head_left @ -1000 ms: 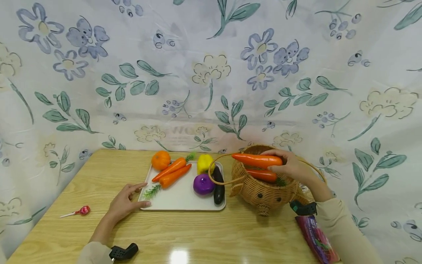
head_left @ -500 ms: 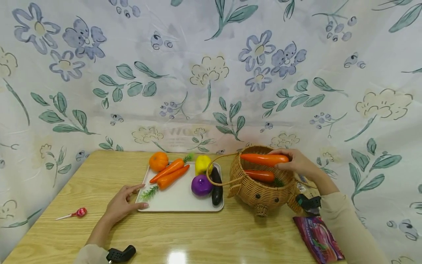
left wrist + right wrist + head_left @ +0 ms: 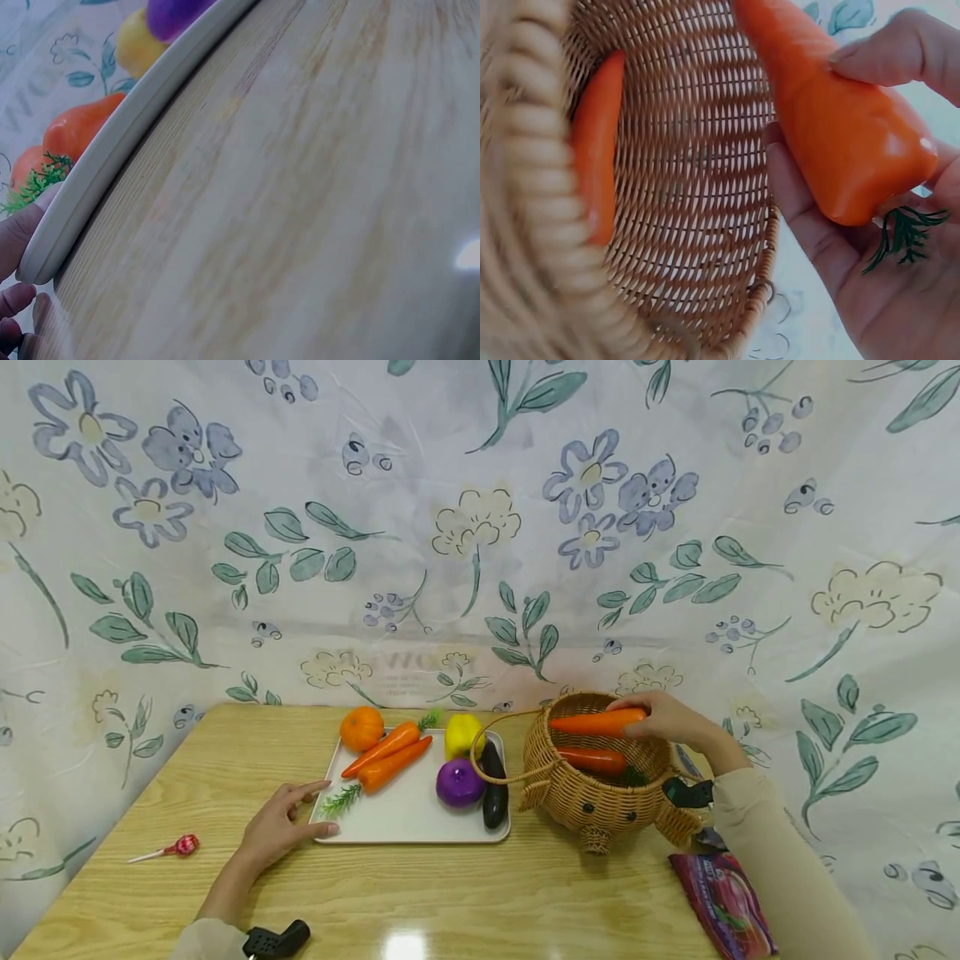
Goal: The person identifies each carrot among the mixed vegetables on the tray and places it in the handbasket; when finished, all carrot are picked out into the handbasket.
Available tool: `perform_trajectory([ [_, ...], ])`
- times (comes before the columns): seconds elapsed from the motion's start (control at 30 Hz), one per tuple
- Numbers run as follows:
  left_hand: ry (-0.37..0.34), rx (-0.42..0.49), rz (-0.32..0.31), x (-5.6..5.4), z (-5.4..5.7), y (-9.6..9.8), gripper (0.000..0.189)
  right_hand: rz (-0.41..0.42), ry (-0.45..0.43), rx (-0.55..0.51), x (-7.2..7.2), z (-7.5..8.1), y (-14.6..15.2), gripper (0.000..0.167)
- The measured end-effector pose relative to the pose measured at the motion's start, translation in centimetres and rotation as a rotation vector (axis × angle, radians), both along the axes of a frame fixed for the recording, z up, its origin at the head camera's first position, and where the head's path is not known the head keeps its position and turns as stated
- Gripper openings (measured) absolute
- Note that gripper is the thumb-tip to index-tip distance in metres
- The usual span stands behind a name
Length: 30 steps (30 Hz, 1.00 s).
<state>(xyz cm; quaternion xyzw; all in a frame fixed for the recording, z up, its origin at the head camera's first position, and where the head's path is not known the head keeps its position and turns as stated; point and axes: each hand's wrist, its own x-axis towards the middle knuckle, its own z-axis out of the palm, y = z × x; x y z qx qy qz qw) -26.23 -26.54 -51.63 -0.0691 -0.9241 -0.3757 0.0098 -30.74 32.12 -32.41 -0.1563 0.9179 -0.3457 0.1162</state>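
Observation:
In the head view, my right hand (image 3: 667, 720) grips an orange carrot (image 3: 596, 723) by its thick end, over the mouth of the wicker basket (image 3: 600, 814). The right wrist view shows the thumb on one side of this carrot (image 3: 840, 112), fingers on the other and a green sprig at its end. Another carrot (image 3: 592, 760) lies inside the basket. My left hand (image 3: 277, 822) holds the white tray (image 3: 405, 822) at its near left corner, thumb over the rim. Two carrots (image 3: 393, 764), a purple vegetable (image 3: 460, 782), a yellow pepper (image 3: 463, 737) and an eggplant (image 3: 494, 789) lie on the tray.
An orange pumpkin (image 3: 362, 727) sits at the tray's back left corner. The basket's handle (image 3: 498, 777) hangs over the tray's right side. A lollipop (image 3: 180, 845) lies at left, and a purple packet (image 3: 723, 902) at right. Floral cloth (image 3: 420, 568) hangs behind the table.
My right hand first shifted right with the carrot, then came slightly back left, the carrot's tip now just inside the basket's mouth. The left hand stays on the tray.

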Motion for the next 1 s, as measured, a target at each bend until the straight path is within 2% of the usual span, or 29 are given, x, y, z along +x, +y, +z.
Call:
perform_trajectory([
  [0.2,-0.009,0.003,0.005,0.0,0.0,0.0,0.073,0.039,0.009,0.071,-1.9,-0.6,-0.5,0.044],
  [0.4,-0.021,0.008,0.003,0.2,0.0,0.1,0.073,0.013,-0.017,0.117,-3.0,-1.3,-0.8,0.047],
  [0.7,0.032,-0.005,0.008,0.0,-0.1,0.2,0.071,0.046,-0.041,0.104,-4.9,-2.6,-1.1,0.045],
  [1.0,0.012,-0.007,0.011,0.0,-0.2,0.2,0.071,0.025,-0.073,0.103,-5.6,-4.0,-1.3,0.044],
])
